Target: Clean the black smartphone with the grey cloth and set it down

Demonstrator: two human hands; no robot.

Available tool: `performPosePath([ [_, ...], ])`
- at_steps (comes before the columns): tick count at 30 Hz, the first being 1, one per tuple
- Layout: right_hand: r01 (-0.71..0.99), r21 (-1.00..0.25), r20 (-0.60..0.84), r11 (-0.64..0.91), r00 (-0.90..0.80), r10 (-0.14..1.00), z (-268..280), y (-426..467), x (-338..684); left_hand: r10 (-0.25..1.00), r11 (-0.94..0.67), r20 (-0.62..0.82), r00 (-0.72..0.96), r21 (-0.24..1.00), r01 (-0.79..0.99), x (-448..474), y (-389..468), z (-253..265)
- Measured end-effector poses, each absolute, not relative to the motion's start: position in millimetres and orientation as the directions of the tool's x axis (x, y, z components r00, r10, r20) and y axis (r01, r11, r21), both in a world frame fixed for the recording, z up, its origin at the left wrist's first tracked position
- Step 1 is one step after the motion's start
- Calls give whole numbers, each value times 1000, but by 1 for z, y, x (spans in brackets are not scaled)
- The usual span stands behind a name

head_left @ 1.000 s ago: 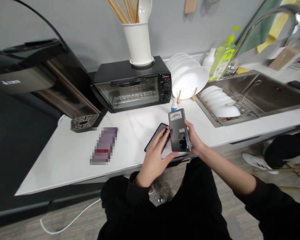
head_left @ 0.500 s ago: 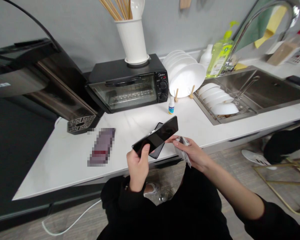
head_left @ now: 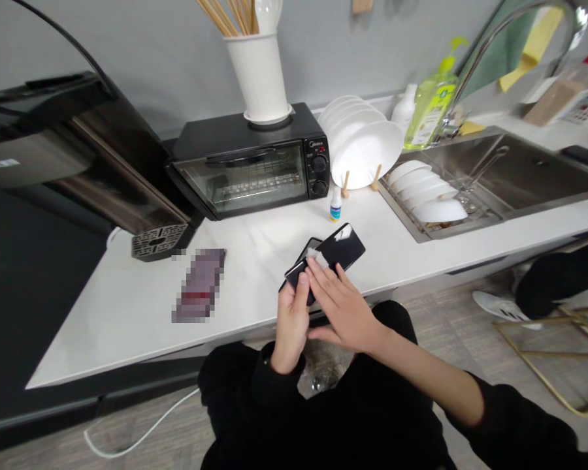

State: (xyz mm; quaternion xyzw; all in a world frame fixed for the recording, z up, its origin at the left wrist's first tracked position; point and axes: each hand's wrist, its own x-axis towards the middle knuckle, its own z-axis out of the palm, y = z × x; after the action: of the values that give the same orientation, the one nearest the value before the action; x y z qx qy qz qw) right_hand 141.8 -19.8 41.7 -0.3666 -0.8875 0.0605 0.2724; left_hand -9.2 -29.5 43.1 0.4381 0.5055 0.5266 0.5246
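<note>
A black smartphone (head_left: 345, 251) is gripped at its lower left end by my left hand (head_left: 293, 326), the thumb lying along its edge. My right hand (head_left: 345, 307) presses a crumpled white wipe (head_left: 317, 258) onto the phone's dark face, its fingers fairly straight and most of the wipe covered. Under the held phone, another dark phone-like slab (head_left: 311, 246) lies on the white counter (head_left: 247, 261), mostly hidden. A small white spray bottle (head_left: 336, 205) with a blue and yellow label stands behind the phones.
A blurred-out purple rectangle (head_left: 199, 285) lies to the left, near a black drink machine (head_left: 159, 241). Behind are a toaster oven (head_left: 255, 170) and a plate rack (head_left: 367, 153). Bowls (head_left: 428, 196) sit by the sink (head_left: 519, 173). Another person's shoe (head_left: 502, 307) shows at right.
My right hand has moved left and laid the wipe on the phone. My left hand has shifted right with the phone, whose face now tilts differently.
</note>
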Motion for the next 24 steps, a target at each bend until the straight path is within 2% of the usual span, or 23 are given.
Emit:
performPosePath([
  [2,653,-261,450,711,-569,688,48,-15,149,991,53,-67,-120,992,-115,-12,-30,45],
  [5,748,-291,507,596,-407,760,53,-11,150,981,41,-36,-189,999,20,-10,-31,49],
  [10,612,-262,456,746,-603,655,52,-15,141,989,21,-8,-146,996,91,-8,-27,50],
  [14,736,-289,432,612,-471,769,53,1,165,983,57,-18,-181,975,213,-29,-19,56],
  [16,716,-365,419,595,-445,792,52,8,173,991,45,-14,-136,972,228,-40,-12,65],
  [19,626,-556,393,546,-381,837,46,10,165,995,-13,27,-96,989,144,-47,-1,82],
  [22,488,-804,309,340,-146,940,40,1,142,995,-92,93,-27,995,41,-38,4,91],
  [24,332,-907,272,259,-8,962,40,-6,126,992,-105,107,66,994,-29,-26,5,87],
])
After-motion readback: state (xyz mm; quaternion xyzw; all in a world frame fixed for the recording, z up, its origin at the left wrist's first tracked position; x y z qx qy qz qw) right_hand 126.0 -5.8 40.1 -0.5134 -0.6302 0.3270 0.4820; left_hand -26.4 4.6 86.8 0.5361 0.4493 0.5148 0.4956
